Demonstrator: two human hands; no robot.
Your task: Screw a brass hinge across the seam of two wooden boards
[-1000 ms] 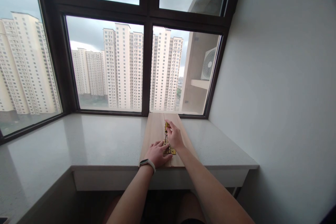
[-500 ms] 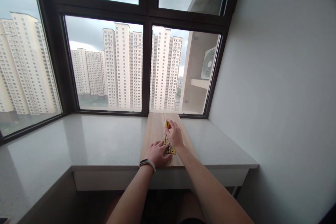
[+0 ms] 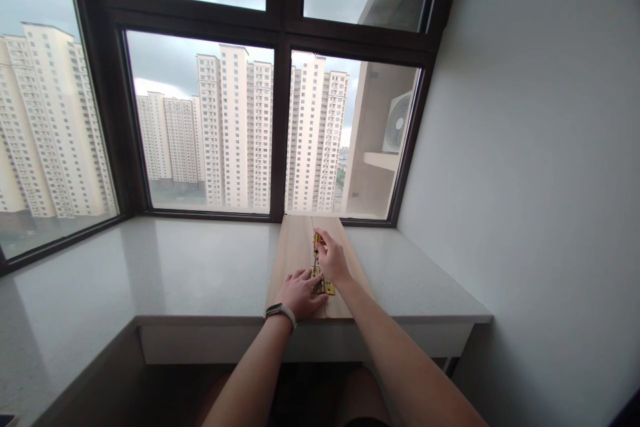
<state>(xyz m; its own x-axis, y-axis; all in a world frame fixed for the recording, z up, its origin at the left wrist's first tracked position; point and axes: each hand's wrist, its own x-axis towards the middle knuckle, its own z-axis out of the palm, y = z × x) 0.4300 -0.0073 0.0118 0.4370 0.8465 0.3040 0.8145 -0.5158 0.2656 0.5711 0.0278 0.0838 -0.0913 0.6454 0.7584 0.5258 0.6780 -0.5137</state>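
My right hand (image 3: 332, 259) is closed around the yellow-and-dark handle of a screwdriver (image 3: 316, 245). The screwdriver stands nearly upright, its shaft pointing down at a gold-coloured hinge (image 3: 329, 288); its tip is too small to make out. On the hinge's near left part lies my left hand (image 3: 299, 295), fingers spread and pressing down, hiding some of the metal. The hinge sits across the seam between two light wooden boards (image 3: 293, 247) laid side by side. A band with a dark face is on my left wrist.
The boards lie on a pale speckled counter (image 3: 210, 273) and reach from its front edge to the window frame (image 3: 280, 113). A white wall (image 3: 525, 180) rises on the right. At the bottom left corner, a dark object (image 3: 7, 420) shows partly.
The screwdriver handle now stands a little more upright and my right fingers have shifted their grip around it. My left hand stays in place on the hinge.
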